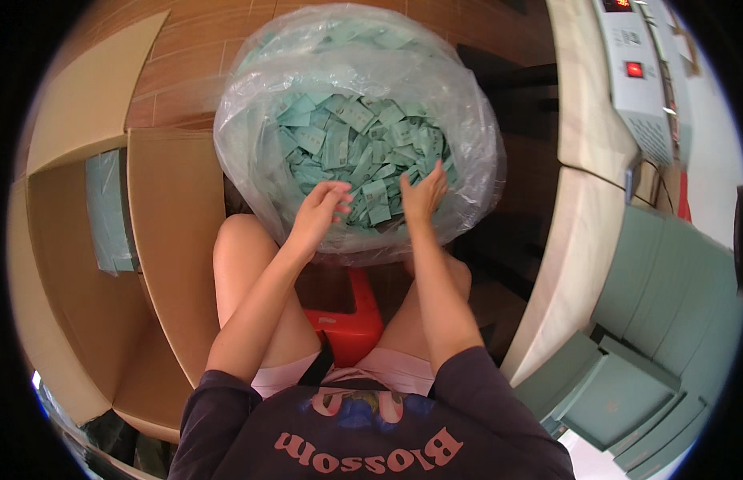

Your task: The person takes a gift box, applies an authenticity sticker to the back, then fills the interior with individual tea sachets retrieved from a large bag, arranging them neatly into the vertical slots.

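Note:
A large clear plastic bag (467, 180) stands before me with its mouth wide apart. Inside lie many small pale-green printed packets (359, 144), loosely heaped. Over the near left part of the heap hovers my left hand (323, 204), fingers curled and apart, with nothing visible in it. My right hand (424, 189) is at the right side of the heap, thumb and fingers spread. Its fingertips overlap the packets, and whether they touch them is unclear. No packet shows in its grasp.
At my left stands an open cardboard box (173, 240) holding a plastic-wrapped green box (110, 210). A red plastic stool (347, 336) shows between my legs. Along the right, a table (581, 240) bears a white machine (638, 84) with a lit red switch, and stacked green boxes (623, 384).

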Demonstrator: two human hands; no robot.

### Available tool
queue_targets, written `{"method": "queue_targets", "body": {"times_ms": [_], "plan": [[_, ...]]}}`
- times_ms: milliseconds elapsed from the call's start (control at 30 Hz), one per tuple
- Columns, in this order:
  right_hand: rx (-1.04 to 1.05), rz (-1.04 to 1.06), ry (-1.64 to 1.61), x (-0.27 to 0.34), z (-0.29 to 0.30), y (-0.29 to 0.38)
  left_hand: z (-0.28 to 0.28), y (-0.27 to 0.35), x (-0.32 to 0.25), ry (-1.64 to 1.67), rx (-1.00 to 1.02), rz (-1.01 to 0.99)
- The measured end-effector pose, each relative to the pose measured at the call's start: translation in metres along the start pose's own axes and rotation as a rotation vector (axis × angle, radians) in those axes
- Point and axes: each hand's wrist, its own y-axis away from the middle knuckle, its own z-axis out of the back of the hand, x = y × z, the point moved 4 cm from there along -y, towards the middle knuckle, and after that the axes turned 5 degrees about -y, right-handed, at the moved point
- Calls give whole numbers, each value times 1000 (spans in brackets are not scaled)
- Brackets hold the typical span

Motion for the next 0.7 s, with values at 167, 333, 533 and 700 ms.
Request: {"method": "queue_targets", "body": {"times_ms": [167,333,533,700], "plan": [[267,-148,379,-14,-26,-63,-12,-46,-24,-19,19,21],[191,-11,341,-52,-34,-82,-19,-66,-27,-9,66,86],[90,-41,201,-31,-11,-43,-16,-75,-8,-15,29,112],[193,53,58,49,-1,33,-24,-64,-11,-136,-36,45]]}}
